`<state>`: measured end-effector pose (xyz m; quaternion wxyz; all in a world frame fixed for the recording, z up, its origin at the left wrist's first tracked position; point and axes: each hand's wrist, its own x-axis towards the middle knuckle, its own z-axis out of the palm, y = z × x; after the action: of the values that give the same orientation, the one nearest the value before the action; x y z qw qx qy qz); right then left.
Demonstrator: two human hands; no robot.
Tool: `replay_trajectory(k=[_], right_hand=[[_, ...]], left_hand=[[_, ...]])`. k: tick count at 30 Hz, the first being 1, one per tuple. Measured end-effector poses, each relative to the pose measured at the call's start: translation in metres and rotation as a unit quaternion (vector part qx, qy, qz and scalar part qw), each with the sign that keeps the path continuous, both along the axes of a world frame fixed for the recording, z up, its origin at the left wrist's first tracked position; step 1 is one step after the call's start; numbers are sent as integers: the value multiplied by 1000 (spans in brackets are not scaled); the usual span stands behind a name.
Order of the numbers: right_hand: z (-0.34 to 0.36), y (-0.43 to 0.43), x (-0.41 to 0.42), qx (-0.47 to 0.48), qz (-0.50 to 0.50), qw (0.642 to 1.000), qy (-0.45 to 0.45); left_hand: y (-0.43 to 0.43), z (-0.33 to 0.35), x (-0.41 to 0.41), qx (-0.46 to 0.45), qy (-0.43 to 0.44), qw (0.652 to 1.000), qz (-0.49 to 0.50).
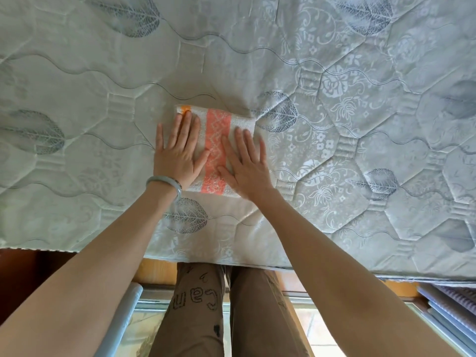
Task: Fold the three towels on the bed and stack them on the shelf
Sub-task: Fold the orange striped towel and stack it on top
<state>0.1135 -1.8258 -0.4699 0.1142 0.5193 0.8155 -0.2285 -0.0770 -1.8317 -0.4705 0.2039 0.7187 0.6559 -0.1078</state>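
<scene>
Near the front edge of the bed (77, 99), a folded towel (216, 140) lies flat on the quilted mattress cover, which is pale with grey leaf prints and wavy stitching. It is a white towel folded into a compact rectangle, with a broad coral-pink patterned band running down its middle and a small orange mark at its far left corner. Both hands press down on it, palms flat — the left hand (180, 150) covers the towel's left part, its fingertips reaching toward the orange mark, and the right hand (244, 163) covers the right part, just beside the pink band. Neither hand grips anything; the fingers of each are stretched out and slightly spread, lying on the cloth. A pale green bangle (164, 185) circles the left wrist. Both forearms are bare and reach in from the bottom corners of the view. Below the mattress edge the person's legs show in brown trousers (198, 305) with dark embroidered lettering, standing on a tiled floor — only this one towel can be seen on the bed.
</scene>
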Motion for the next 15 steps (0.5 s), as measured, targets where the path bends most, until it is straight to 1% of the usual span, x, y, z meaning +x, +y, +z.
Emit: replay_trajectory(k=[1, 2, 3, 4, 5, 6, 7, 8, 9, 10, 11, 13, 15], right_hand=[[6, 3, 0, -3, 0, 1000, 16], [14, 5, 1, -20, -16, 998, 53], [20, 4, 2, -42, -62, 992, 106], [28, 4, 2, -53, -138, 974, 173], [34, 3, 2, -59, -237, 942, 232], [39, 2, 2, -84, -342, 896, 271], [44, 2, 1, -129, -432, 842, 296], [47, 4, 0, -175, -498, 787, 320], [48, 5, -1, -212, -538, 743, 337], [48, 8, -2, -242, -561, 710, 350], [47, 11, -3, -268, -570, 692, 353], [44, 15, -4, -314, -565, 685, 336], [40, 16, -3, -348, -567, 673, 324]], left_hand=[[1, 4, 1, 3, -11, 1000, 9], [1, 10, 2, 14, -28, 999, 25], [1, 16, 4, 25, -54, 997, 53], [0, 22, 6, 36, -87, 990, 104], [-1, 25, 5, 27, -121, 978, 170], [-3, 26, 3, 2, -154, 959, 237], [-4, 25, 1, -23, -179, 939, 292], [-5, 25, 0, -29, -202, 921, 332], [-5, 27, 2, -24, -218, 906, 363], [-5, 29, 4, -19, -229, 892, 390], [-3, 33, 7, -21, -237, 879, 414], [-2, 33, 9, -51, -251, 853, 455], [1, 35, 8, -94, -256, 836, 475]])
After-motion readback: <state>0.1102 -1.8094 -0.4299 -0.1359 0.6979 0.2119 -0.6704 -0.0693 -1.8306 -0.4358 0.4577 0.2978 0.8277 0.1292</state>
